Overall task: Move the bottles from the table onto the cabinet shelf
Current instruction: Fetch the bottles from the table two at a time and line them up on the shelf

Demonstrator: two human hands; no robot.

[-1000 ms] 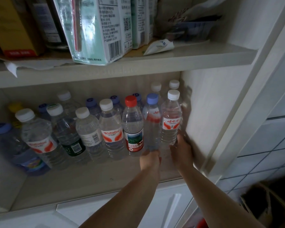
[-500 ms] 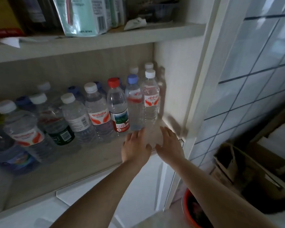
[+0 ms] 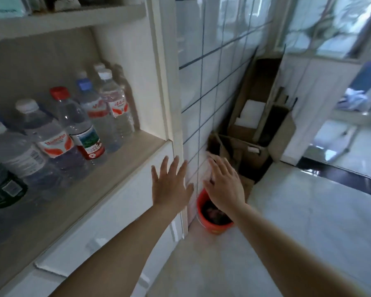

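Observation:
Several clear water bottles stand in rows on the cabinet shelf (image 3: 124, 153) at the left. Rightmost in the front row is a white-capped bottle (image 3: 116, 103), then a blue-capped bottle (image 3: 94, 112) and a red-capped bottle (image 3: 77, 125). My left hand (image 3: 171, 185) hovers in front of the cabinet's right edge, below the shelf, fingers spread and holding nothing. My right hand (image 3: 225, 185) is beside it over the tiled wall, also flat and holding nothing. No table is in view.
A red bucket (image 3: 212, 219) sits on the floor against the tiled wall (image 3: 201, 82). Cardboard boxes (image 3: 248, 133) lean in the corner behind it. An upper shelf (image 3: 73, 20) holds packages. Pale floor (image 3: 298, 232) spreads to the right toward a doorway.
Both hands let go of the bottles and pulled back out of the shelf, down and to the right. The view swung right toward the wall and floor.

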